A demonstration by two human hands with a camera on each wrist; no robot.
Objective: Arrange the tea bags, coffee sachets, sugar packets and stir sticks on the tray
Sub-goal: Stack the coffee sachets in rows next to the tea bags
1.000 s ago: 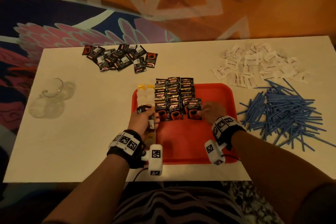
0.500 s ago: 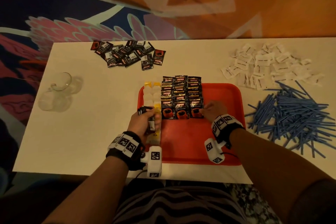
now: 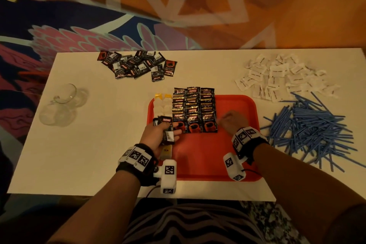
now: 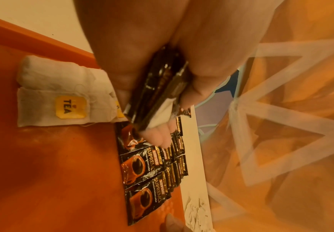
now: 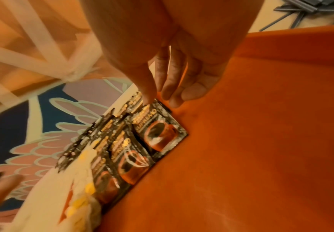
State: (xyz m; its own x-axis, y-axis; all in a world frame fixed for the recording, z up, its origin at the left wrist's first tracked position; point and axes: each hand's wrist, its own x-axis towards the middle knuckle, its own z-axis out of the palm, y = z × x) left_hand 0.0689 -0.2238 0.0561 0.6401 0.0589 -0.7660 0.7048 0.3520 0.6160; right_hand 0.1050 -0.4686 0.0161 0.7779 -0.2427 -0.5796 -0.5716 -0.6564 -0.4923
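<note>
A red tray (image 3: 237, 154) lies at the table's near edge. Three overlapping columns of black coffee sachets (image 3: 194, 113) cover its upper left, with white tea bags (image 3: 163, 108) in a column beside them. My left hand (image 3: 158, 133) grips a small stack of coffee sachets (image 4: 162, 87) over the tray's left rim, above the tea bags (image 4: 63, 94). My right hand (image 3: 230, 122) rests on the tray just right of the rightmost sachet column; its fingertips (image 5: 148, 95) touch the front sachet's (image 5: 160, 131) edge, holding nothing.
A loose pile of coffee sachets (image 3: 136, 64) lies at the table's far side. White sugar packets (image 3: 277, 77) are scattered far right, blue stir sticks (image 3: 313, 127) heaped right of the tray. Clear glass cups (image 3: 59, 105) stand at the left.
The front sachet of the right column, askew a second ago, now lies aligned with its neighbours. My right hand has drawn slightly right of it. The left hand keeps its stack.
</note>
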